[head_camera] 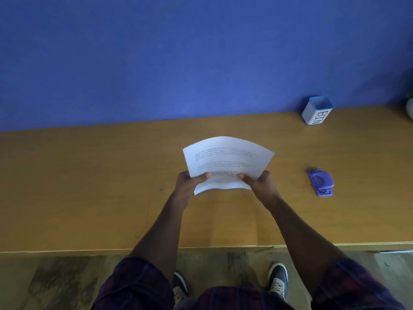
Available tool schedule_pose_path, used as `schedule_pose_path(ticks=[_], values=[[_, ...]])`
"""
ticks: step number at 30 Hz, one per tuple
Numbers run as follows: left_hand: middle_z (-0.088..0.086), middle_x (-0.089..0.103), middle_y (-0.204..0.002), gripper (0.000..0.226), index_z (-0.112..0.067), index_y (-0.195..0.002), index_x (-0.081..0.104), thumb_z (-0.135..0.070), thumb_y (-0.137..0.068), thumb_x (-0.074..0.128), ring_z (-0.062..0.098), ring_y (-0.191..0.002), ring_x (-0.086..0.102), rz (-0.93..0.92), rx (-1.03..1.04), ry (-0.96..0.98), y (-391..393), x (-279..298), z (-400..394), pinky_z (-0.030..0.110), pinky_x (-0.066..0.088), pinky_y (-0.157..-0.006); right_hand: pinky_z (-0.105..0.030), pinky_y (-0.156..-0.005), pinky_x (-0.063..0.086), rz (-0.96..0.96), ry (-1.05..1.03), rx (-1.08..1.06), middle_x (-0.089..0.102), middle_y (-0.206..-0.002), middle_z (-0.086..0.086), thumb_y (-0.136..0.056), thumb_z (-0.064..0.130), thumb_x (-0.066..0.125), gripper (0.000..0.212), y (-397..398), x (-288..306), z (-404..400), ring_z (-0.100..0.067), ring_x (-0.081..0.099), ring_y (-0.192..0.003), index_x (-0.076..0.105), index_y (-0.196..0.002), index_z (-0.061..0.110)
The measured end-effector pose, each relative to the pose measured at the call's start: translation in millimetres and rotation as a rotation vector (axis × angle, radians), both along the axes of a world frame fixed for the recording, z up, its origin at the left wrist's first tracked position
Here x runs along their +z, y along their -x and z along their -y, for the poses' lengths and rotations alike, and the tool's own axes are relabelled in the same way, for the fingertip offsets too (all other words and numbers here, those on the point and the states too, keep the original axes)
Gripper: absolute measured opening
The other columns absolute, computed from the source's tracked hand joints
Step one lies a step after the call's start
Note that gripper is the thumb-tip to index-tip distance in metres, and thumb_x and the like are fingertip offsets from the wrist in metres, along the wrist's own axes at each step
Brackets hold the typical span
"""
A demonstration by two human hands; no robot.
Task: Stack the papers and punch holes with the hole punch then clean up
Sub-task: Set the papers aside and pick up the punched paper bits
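White printed papers (228, 157) are held above the middle of the wooden table (89, 186), bowed upward along their far edge. My left hand (190, 184) grips their near left edge, thumb on top. My right hand (259, 183) grips the near right edge the same way. A purple hole punch (321, 181) lies flat on the table to the right of my right hand, apart from it. How many sheets are in the stack cannot be told.
A white box with a blue rim, marked BIN (317, 113), stands at the back right against the blue wall (178, 63). A pale object (410, 108) shows at the far right edge. The table's front edge (67, 251) runs just before my feet.
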State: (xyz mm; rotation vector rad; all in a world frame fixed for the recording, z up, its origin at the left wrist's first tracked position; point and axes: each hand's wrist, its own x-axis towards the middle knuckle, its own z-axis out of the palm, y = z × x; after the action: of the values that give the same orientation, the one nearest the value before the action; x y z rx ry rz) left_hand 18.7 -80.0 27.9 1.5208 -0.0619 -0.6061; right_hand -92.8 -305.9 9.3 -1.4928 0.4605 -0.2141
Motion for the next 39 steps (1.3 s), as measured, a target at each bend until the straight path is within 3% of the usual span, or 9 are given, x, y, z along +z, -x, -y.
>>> schedule_pose_path(ticks=[4, 8, 14, 20, 22, 27, 33, 36, 39], values=[[-0.004, 0.078, -0.109, 0.025, -0.027, -0.098, 0.076, -0.012, -0.079, 0.086, 0.012, -0.099, 0.072, -0.017, 0.025, -0.22, 8, -20, -3, 0.034, 0.06, -0.088, -0.027, -0.085, 0.059, -0.052, 0.041, 0.029, 0.078, -0.101, 0.014, -0.088, 0.017, 0.076, 0.019, 2, -8, -2, -0.006, 0.073, -0.099, 0.077, -0.096, 0.033], [-0.016, 0.077, -0.104, 0.025, -0.026, -0.108, 0.075, -0.019, -0.086, 0.081, -0.001, -0.093, 0.071, 0.011, 0.114, -0.181, 8, -20, -3, 0.014, 0.056, -0.07, -0.017, -0.078, 0.057, 0.023, -0.031, 0.062, 0.077, -0.108, 0.011, -0.09, 0.018, 0.074, 0.018, -5, 2, -6, -0.007, 0.072, -0.102, 0.078, -0.102, 0.031], [-0.012, 0.079, -0.09, 0.015, -0.023, -0.098, 0.078, -0.023, -0.084, 0.083, 0.007, -0.082, 0.074, -0.01, 0.213, -0.177, -4, -12, -3, 0.026, 0.059, -0.073, -0.02, -0.069, 0.057, -0.079, 0.003, 0.027, 0.079, -0.097, 0.009, -0.09, 0.016, 0.074, 0.012, -13, -2, -9, -0.01, 0.074, -0.087, 0.078, -0.097, 0.024], [-0.013, 0.076, -0.081, 0.014, -0.017, -0.097, 0.077, -0.014, -0.084, 0.083, -0.004, -0.064, 0.072, -0.027, 0.219, -0.183, -15, -9, -13, 0.012, 0.054, -0.052, -0.034, -0.068, 0.06, -0.229, -0.054, 0.083, 0.079, -0.093, -0.002, -0.085, 0.032, 0.079, 0.023, -9, -10, -13, -0.022, 0.074, -0.081, 0.079, -0.095, 0.012], [-0.015, 0.075, -0.081, 0.015, -0.018, -0.097, 0.077, -0.016, -0.084, 0.083, -0.004, -0.063, 0.07, -0.04, 0.227, -0.213, -19, -9, -17, 0.011, 0.053, -0.051, -0.035, -0.059, 0.05, -0.266, -0.06, 0.092, 0.074, -0.083, -0.012, -0.088, 0.031, 0.076, 0.024, -10, -12, -16, -0.025, 0.063, -0.068, 0.078, -0.096, 0.009], [-0.011, 0.078, -0.075, 0.007, -0.021, -0.09, 0.077, -0.015, -0.087, 0.078, 0.005, -0.062, 0.073, -0.101, 0.211, -0.203, -32, -9, -37, 0.017, 0.053, -0.048, -0.021, -0.042, 0.035, -0.323, -0.022, 0.131, 0.051, -0.061, -0.002, -0.092, 0.009, 0.069, 0.009, -25, -17, -27, -0.011, 0.04, -0.045, 0.075, -0.093, 0.003], [0.004, 0.07, -0.081, 0.029, -0.009, -0.092, 0.074, -0.017, -0.065, 0.074, 0.022, -0.067, 0.061, -0.15, 0.311, -0.26, -45, -9, -64, 0.025, 0.042, -0.056, -0.027, -0.049, 0.036, -0.388, 0.074, 0.133, 0.053, -0.059, -0.011, -0.091, 0.008, 0.069, 0.014, -57, -21, -45, -0.02, 0.043, -0.048, 0.072, -0.09, -0.005], [0.012, 0.063, -0.074, 0.012, -0.007, -0.091, 0.071, -0.004, -0.08, 0.066, 0.02, -0.051, 0.052, -0.142, 0.305, -0.331, -52, -15, -74, 0.024, 0.032, -0.048, -0.034, -0.055, 0.038, -0.396, 0.056, 0.135, 0.056, -0.064, -0.014, -0.092, 0.009, 0.069, 0.017, -73, -21, -54, -0.022, 0.047, -0.055, 0.071, -0.092, -0.007], [0.01, 0.065, -0.058, 0.019, -0.009, -0.087, 0.072, 0.003, -0.082, 0.058, 0.019, -0.04, 0.054, -0.113, 0.303, -0.377, -57, -17, -81, 0.022, 0.03, -0.044, -0.031, -0.053, 0.041, -0.395, 0.06, 0.159, 0.06, -0.067, -0.01, -0.094, 0.01, 0.066, 0.012, -89, -17, -61, -0.02, 0.051, -0.052, 0.072, -0.095, 0.0]])
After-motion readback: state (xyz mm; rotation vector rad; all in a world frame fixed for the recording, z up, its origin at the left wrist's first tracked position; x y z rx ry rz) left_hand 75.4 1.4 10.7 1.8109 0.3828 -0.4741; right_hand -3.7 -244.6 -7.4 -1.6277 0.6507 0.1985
